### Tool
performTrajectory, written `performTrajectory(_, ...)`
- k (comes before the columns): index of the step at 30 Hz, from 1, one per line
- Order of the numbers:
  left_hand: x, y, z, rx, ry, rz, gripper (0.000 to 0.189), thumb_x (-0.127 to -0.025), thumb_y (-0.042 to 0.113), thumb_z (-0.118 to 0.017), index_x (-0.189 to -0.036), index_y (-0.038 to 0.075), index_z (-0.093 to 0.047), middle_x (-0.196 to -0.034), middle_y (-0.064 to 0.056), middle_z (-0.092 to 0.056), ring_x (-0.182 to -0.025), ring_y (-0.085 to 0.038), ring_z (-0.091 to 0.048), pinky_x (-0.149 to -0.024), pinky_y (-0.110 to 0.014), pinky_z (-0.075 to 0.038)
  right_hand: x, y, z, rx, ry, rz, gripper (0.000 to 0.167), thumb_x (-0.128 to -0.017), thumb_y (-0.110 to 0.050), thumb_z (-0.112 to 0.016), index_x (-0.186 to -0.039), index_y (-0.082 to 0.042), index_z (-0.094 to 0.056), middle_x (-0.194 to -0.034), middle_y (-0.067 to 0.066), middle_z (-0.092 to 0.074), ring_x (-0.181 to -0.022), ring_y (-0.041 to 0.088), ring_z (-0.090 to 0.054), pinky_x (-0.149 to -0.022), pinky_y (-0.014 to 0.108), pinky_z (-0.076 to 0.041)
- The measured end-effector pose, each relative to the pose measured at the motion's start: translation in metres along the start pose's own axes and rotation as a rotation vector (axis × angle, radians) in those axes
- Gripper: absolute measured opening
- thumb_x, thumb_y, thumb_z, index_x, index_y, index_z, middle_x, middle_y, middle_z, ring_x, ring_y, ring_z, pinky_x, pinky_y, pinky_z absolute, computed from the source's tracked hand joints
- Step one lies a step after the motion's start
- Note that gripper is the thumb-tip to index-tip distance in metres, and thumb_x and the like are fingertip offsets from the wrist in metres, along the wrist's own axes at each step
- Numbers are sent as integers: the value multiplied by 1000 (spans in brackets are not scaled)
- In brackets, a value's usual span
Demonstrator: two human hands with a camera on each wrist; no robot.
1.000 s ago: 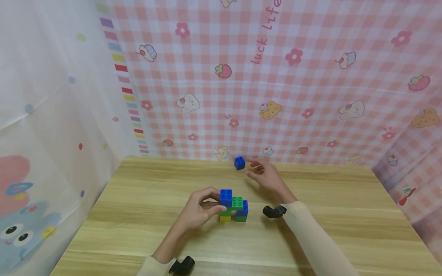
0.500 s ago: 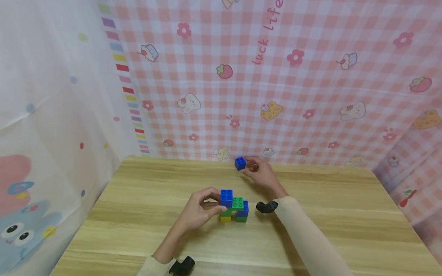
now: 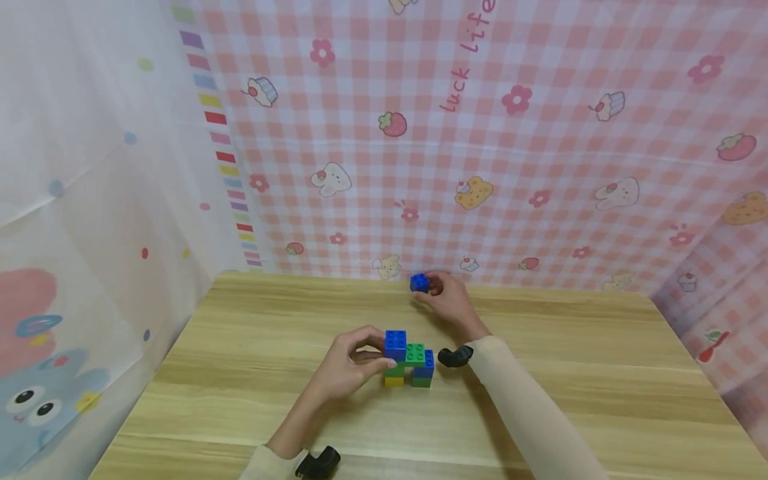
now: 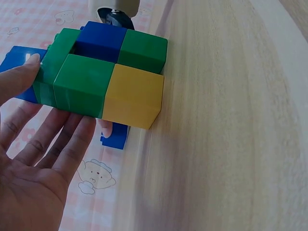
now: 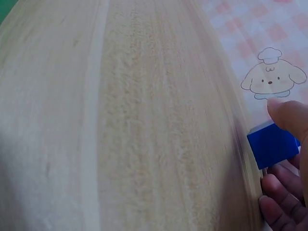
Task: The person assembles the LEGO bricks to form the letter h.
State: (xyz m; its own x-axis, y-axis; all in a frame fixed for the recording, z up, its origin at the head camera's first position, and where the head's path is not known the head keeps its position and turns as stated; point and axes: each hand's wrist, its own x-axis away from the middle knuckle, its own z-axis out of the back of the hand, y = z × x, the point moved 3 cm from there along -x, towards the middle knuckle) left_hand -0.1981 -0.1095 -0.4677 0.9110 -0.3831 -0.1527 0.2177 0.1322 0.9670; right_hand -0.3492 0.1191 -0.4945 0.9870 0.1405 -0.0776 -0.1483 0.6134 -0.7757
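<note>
In the head view my left hand (image 3: 343, 363) grips a small structure of toy building bricks (image 3: 396, 348) that stands mid-table. Its left column has a blue brick on top, green beneath and a yellow brick (image 4: 134, 94) at the bottom. A green brick (image 3: 415, 353) bridges to the right column, blue over green. The left wrist view has the thumb on the upper bricks, with the fingers along the far side. By the table's back edge my right hand (image 3: 451, 300) pinches a loose blue brick (image 5: 272, 145) between thumb and fingers.
The wooden table (image 3: 540, 393) meets a pink checked cloth (image 3: 444, 167) right behind the loose brick. A white patterned cloth (image 3: 120, 200) hangs at the left. Each wrist carries a black device (image 3: 456, 357).
My right hand has moved left to the loose blue brick and taken hold of it; the brick now sits slightly tilted. The left hand keeps its grip on the structure.
</note>
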Motion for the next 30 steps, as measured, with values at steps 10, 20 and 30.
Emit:
performTrajectory(10, 0, -1, -2, 13, 11, 5, 24, -89, 11, -81, -111, 13, -70, -112, -8, -71, -108, -21, -70, -95, -28, -61, -2, -3, -3, 50, 50, -14, 51, -91, -35, -79, -129, -4, -63, -115, 15, -70, -99, 28, -63, -90, 42, -59)
performTrajectory(20, 0, 0, 0, 11, 8, 0, 24, -89, 12, -81, -110, 13, -70, -112, -8, -70, -108, -21, -70, -95, -28, -62, -2, -2, 1, 41, 38, 59, 46, -95, -31, -75, -131, -3, -64, -118, 18, -70, -101, 29, -66, -92, 44, -61)
performTrajectory(30, 0, 0, 0, 10, 12, 32, 24, -89, 12, -81, -110, 14, -70, -112, -7, -70, -109, -22, -69, -96, -27, -61, 2, 1, 8, 45, 11, 44, 45, -97, -31, -72, -135, -8, -64, -123, 14, -70, -103, 27, -62, -92, 40, -59)
